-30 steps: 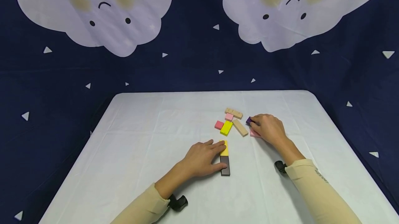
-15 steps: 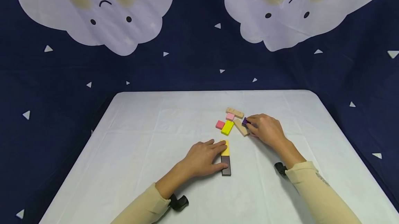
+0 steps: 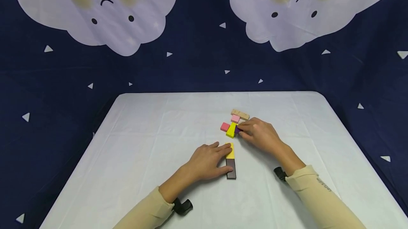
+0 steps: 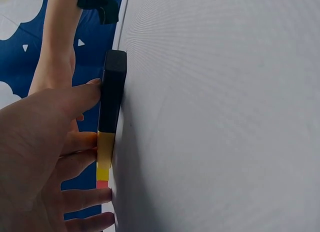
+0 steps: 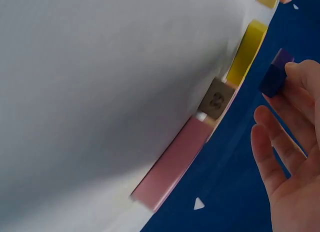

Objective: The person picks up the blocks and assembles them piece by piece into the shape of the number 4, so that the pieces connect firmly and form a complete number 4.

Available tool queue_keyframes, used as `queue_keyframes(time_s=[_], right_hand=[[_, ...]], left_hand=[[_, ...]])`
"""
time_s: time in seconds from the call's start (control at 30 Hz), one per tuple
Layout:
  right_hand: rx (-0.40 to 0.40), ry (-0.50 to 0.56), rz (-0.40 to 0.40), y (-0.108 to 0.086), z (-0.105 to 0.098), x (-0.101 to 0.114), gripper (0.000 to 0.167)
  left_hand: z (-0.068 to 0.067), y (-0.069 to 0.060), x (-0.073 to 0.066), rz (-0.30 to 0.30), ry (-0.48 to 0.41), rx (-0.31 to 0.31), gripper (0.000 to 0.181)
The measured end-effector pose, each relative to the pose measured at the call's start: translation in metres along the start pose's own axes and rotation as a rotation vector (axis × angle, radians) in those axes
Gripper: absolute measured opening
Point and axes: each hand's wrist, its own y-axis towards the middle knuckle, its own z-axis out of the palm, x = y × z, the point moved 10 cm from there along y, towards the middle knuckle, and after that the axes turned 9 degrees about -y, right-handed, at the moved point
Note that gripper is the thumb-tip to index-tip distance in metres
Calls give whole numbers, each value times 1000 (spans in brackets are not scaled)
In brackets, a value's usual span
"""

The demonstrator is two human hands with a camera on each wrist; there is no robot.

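My right hand (image 3: pixel 259 135) pinches a small purple block (image 3: pixel 237 130) between thumb and fingertips, just right of a yellow block (image 3: pixel 232 130). In the right wrist view the purple block (image 5: pixel 276 74) is held up off the table, apart from the blocks below it. My left hand (image 3: pixel 207 161) lies with fingers extended over a second yellow block (image 3: pixel 230 154) and a dark grey block (image 3: pixel 231 169), set end to end in a line. Its thumb touches the dark grey block (image 4: pixel 114 92) in the left wrist view.
A red-pink block (image 3: pixel 225 126), a light pink block (image 3: pixel 235 118) and a wooden block (image 3: pixel 240 114) lie around the yellow one. A long pink block (image 5: pixel 175 162) and another wooden block (image 5: pixel 217 98) appear beneath my right hand. The white table (image 3: pixel 159 126) meets a dark blue backdrop.
My right hand has carried the purple block leftward, from beside the pink block over the wooden block to beside the yellow block. The left hand stays in place.
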Motion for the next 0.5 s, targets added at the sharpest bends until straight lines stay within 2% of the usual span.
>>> queue_keyframes(time_s=[0.27,0.5], right_hand=[[-14,22,-101,2,1,23,26],[13,-11,-114,0,0,29,25]], left_hand=[[0,-1,-1,-6,3,11,70],[2,0,1,-7,13,11,71]])
